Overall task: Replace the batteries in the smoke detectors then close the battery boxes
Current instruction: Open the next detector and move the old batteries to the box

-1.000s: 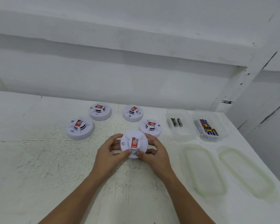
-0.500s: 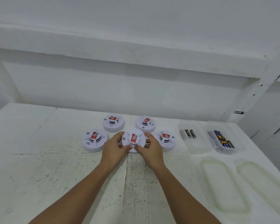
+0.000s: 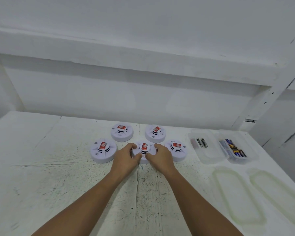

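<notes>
Several white round smoke detectors with red labels lie on the white table. The middle detector (image 3: pixel 144 149) is held between my left hand (image 3: pixel 126 157) and my right hand (image 3: pixel 160 157), fingers curled around its rim on both sides. Others lie at the left (image 3: pixel 102 151), back left (image 3: pixel 122 132), back right (image 3: pixel 155 133) and right (image 3: pixel 176 149). A clear box (image 3: pixel 209 155) holds two black batteries (image 3: pixel 202 142). A second clear box (image 3: pixel 245 159) beside it holds several coloured batteries (image 3: pixel 235 148).
Two translucent lids lie flat near the table's right edge, one lid (image 3: pixel 237 193) below the boxes and another lid (image 3: pixel 279 193) further right. A white wall with a ledge rises behind the table (image 3: pixel 58 184). The table's right edge drops off beyond the lids.
Both hands have carried the middle detector away from me into the group of detectors. The camera view has tilted upward.
</notes>
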Motion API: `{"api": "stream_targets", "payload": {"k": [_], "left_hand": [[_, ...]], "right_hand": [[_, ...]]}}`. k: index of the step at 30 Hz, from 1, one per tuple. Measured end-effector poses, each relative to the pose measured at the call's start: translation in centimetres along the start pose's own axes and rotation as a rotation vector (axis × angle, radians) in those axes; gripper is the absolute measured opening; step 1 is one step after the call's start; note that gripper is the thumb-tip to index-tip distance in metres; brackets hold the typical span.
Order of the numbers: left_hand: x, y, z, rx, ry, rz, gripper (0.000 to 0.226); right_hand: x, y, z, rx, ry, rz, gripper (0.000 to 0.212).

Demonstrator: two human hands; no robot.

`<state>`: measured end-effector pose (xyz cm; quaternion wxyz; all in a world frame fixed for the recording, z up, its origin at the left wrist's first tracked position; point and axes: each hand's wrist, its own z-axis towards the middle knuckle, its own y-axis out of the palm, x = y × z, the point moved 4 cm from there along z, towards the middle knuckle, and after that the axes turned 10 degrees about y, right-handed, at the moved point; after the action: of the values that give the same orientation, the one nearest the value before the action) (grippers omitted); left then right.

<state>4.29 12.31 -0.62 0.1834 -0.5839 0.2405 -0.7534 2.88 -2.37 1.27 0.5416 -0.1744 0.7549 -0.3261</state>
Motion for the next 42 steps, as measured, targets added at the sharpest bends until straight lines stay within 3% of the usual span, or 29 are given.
{"api": "stream_targets", "payload": {"k": [2,4,9,14,17,21,25,28,30,35,37,40,42], "left_hand": [[0.2,-0.5,0.0,0.019,-0.010,-0.020,0.032],[0.3,-1.4,0.0,0.067,-0.006,-0.074,0.034],[-0.4,-5.0,-0.1,0.242,0.061,-0.065,0.025],[-3.6,-8.7,-1.1,0.427,-0.048,0.087,0.028],[-6.1,-9.7,-1.4,0.373,-0.217,0.145,0.038],[-8.0,-9.4,-1.5,0.204,-0.298,0.187,0.037],[-7.3,-10.0,-1.8,0.207,-0.190,0.089,0.020],[-7.2,-10.4,-2.5,0.261,-0.176,0.015,0.025],[-7.0,-10.6,-3.1,0.324,-0.163,-0.024,0.031],[-3.7,-10.1,-4.4,0.487,-0.126,-0.200,0.016],[-2.4,-9.8,-5.0,0.553,-0.111,-0.288,0.003],[-1.0,-8.3,-5.7,0.595,-0.138,-0.361,0.023],[-0.1,-6.8,-6.2,0.554,-0.164,-0.401,0.025]], "right_hand": [[-0.3,-0.3,0.1,-0.001,0.020,-0.004,0.054],[-0.9,-0.3,0.3,0.027,0.005,-0.011,0.060],[-3.9,0.5,0.3,0.087,-0.091,-0.052,0.046],[-7.1,4.6,-0.2,-0.117,-0.108,-0.008,0.038],[-8.2,7.4,-0.9,-0.302,0.005,0.031,0.040],[-8.8,9.2,-1.2,-0.365,0.115,-0.015,0.012],[-8.7,10.6,-0.9,-0.378,0.192,0.113,0.031],[-8.2,10.7,-1.0,-0.460,0.238,0.324,0.044],[-8.0,10.5,-1.1,-0.491,0.263,0.455,0.040],[-6.9,8.2,-2.1,-0.419,0.250,0.697,0.011],[-6.4,6.7,-2.6,-0.370,0.236,0.737,0.014],[-4.8,4.2,-3.4,-0.281,0.202,0.737,0.020],[-3.2,2.6,-3.8,-0.253,0.184,0.731,0.016]]}}
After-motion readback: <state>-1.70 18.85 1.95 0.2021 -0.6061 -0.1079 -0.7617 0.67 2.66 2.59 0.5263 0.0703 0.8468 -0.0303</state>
